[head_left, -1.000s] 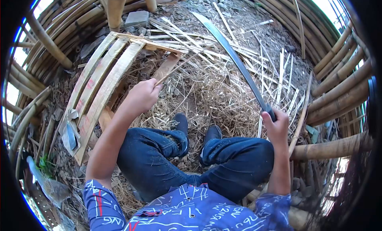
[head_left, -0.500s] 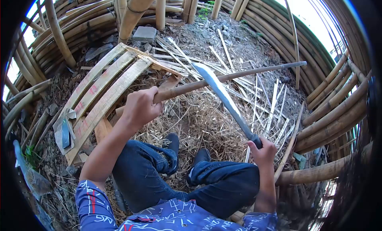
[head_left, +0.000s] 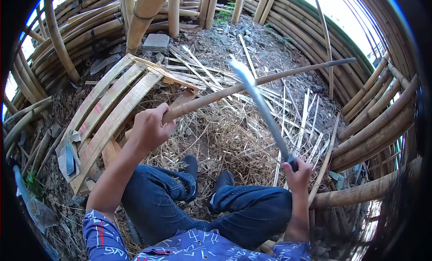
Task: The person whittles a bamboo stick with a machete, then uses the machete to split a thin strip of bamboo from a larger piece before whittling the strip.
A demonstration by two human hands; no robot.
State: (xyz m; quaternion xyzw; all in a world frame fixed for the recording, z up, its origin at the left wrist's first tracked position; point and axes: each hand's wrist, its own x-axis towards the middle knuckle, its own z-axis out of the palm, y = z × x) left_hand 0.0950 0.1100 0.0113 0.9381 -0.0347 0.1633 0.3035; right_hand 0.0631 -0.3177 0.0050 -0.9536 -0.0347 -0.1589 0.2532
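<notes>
My left hand point(head_left: 151, 126) is wrapped round a long brown bamboo pole point(head_left: 216, 95), which slants up to the right across my view. In my right hand point(head_left: 299, 174) is the dark handle of a machete point(head_left: 266, 114), a long, slightly curved blade pointing up and away from me. The blade's upper part crosses the pole near its middle in this view, and light glints off it there. Below the pole, curly shavings point(head_left: 238, 148) cover the ground in front of my shoes.
A slatted wooden pallet point(head_left: 114, 110) stands at the left, with a torn wrapper point(head_left: 69, 155) on it. Split bamboo strips point(head_left: 303, 119) lie ahead and to the right. Stacked bamboo poles point(head_left: 378, 121) line the right side, and a grey block point(head_left: 156, 42) sits at the back.
The machete's tip has shifted right and up along the pole. The pole's far end has risen and reaches further right. The whole view has shifted slightly.
</notes>
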